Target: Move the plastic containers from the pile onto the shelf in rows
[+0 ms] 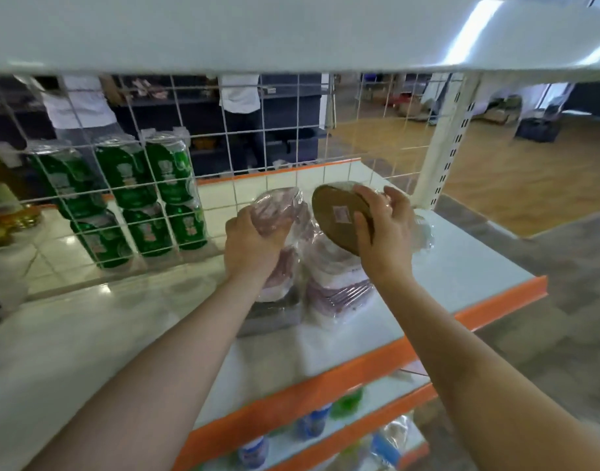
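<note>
White shelf (461, 266), orange edge; wire mesh (257, 137); wood floor (495, 171).

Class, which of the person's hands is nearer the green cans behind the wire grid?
Left. The left hand grips a wrapped container just right of the green cans; the right hand is farther right.

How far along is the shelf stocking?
Early. Done: two wrapped stacks of containers already lie side by side on the shelf. In hand: the left hand grips a wrapped pack and the right hand holds a brown-lidded pack, both above those stacks. Left: setting both down; the pile isn't in view.
</note>
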